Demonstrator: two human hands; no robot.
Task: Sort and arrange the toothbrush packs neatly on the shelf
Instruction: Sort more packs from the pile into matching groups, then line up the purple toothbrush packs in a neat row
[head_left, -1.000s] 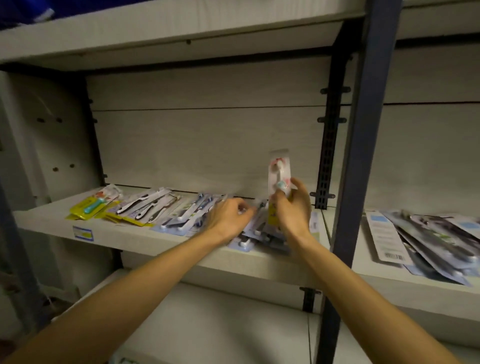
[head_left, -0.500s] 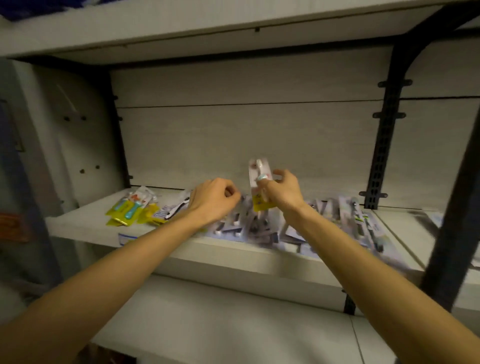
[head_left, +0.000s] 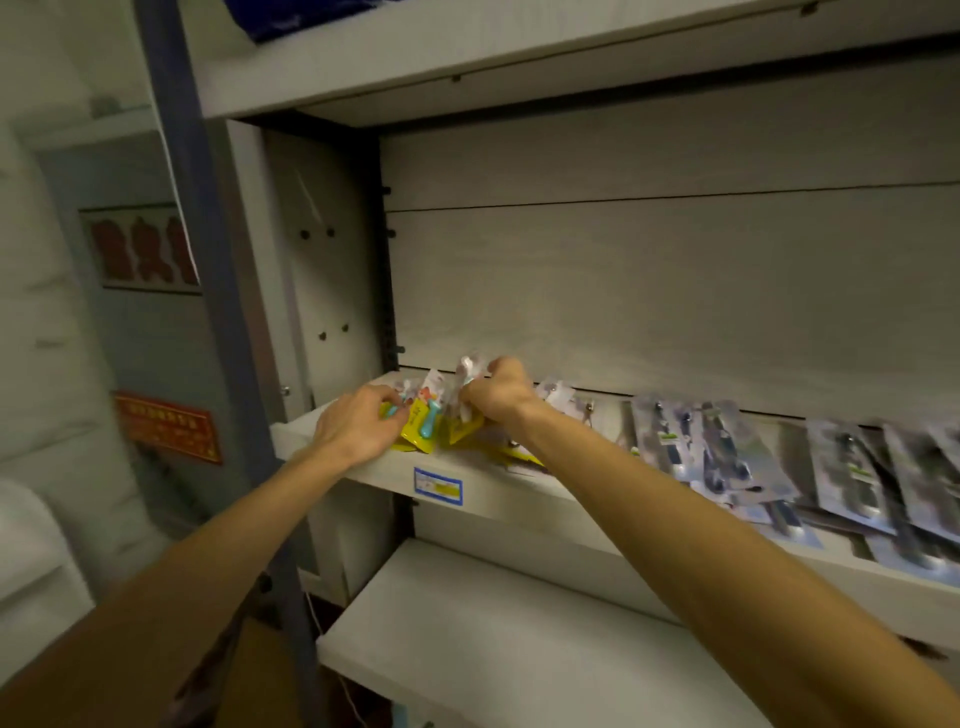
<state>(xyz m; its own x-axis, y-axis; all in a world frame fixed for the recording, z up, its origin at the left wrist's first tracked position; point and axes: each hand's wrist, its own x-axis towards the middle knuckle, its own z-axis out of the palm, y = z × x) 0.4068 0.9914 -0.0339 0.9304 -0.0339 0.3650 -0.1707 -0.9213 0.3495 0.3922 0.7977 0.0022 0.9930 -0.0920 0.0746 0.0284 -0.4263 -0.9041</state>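
Toothbrush packs with yellow cards (head_left: 422, 427) lie at the left end of the shelf (head_left: 519, 493), centre of the frame. Left hand (head_left: 358, 426) pinches one of them between curled fingers. Right hand (head_left: 498, 392) grips another pack (head_left: 464, 384) upright, fingers curled round it. Blurred grey packs (head_left: 727, 457) spread across the shelf toward the right edge.

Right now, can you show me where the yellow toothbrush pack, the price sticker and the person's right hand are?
yellow toothbrush pack (head_left: 418, 427): head view, on its yellow card beside the teal brush.
price sticker (head_left: 438, 486): head view, middle of the label on the shelf's front edge.
right hand (head_left: 496, 392): head view, back of the hand.
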